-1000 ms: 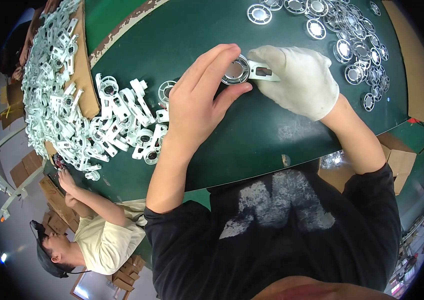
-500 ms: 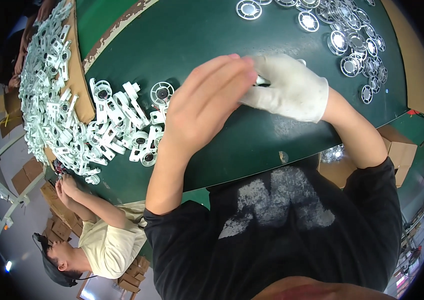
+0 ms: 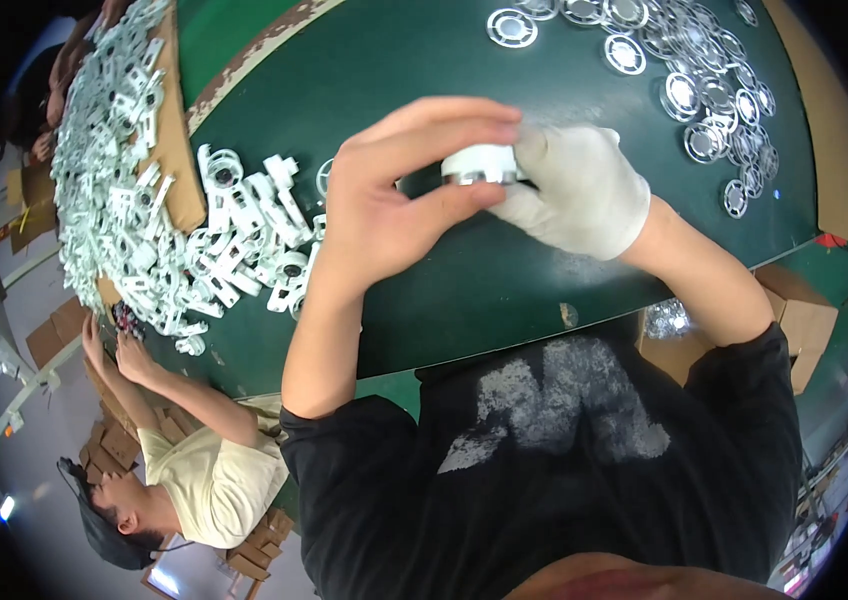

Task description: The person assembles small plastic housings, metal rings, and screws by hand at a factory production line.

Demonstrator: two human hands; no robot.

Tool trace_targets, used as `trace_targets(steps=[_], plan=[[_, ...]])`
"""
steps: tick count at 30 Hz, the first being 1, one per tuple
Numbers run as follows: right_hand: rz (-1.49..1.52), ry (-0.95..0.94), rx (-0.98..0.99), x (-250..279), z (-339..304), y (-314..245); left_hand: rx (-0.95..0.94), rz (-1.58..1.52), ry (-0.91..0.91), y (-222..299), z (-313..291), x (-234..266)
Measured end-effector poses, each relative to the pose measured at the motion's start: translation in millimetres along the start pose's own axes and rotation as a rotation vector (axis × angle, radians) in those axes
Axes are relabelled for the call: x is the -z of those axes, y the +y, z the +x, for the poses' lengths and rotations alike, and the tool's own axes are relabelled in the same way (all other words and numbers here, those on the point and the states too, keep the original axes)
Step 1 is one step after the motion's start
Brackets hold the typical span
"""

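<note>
At far left, a large heap of pale mint-white plastic parts (image 3: 104,190) lay along a strip of brown cardboard (image 3: 182,185). Below it, a co-worker (image 3: 219,485) in a cream T-shirt and dark cap had both hands near the heap's lower end. Next came a looser cluster of similar parts (image 3: 249,225), some with rings and dark round centres, on a dark green tabletop (image 3: 464,280).

At the centre, the person's bare left hand (image 3: 369,195) held a round-headed white part (image 3: 477,162) just above the tabletop, fingers arched over the top and thumb pressed beneath. The head was seen edge-on: a short, smooth white drum, bright on its upper side, with a shiny silver band along its lower edge. The right hand (image 3: 589,192), in a white glove, was curled around the part's right end, hiding most of it.

Farther right, well apart from the hands, chrome spoked discs (image 3: 682,95) lay scattered and overlapping, some glinting. A brown cardboard panel (image 3: 824,130) bordered the tabletop's right side.
</note>
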State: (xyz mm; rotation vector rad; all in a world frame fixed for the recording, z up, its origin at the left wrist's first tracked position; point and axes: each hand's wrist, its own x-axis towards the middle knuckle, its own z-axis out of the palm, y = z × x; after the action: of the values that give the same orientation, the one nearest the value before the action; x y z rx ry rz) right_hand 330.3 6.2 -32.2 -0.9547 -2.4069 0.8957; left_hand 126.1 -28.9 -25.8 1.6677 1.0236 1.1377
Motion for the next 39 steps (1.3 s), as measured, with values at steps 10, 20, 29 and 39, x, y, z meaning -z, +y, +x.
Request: trace_targets(steps=[10,20,29,39], plan=[[-0.007,-0.022,-0.106,-0.8,9.4,14.5,0.348,-0.095,0.724,-26.0,48.6,143.3],[-0.085,-0.156,-0.118,4.9,7.6,7.2,0.671,1.091,-0.162,30.5,-15.8,49.7],[0.091,0.335,0.038,-9.8,10.0,6.5,0.214,0.468,0.357,27.5,34.1,-6.2],[-0.162,0.629,-0.241,32.0,30.0,83.4,-0.083,1.107,-0.008,-31.9,70.0,-30.0]])
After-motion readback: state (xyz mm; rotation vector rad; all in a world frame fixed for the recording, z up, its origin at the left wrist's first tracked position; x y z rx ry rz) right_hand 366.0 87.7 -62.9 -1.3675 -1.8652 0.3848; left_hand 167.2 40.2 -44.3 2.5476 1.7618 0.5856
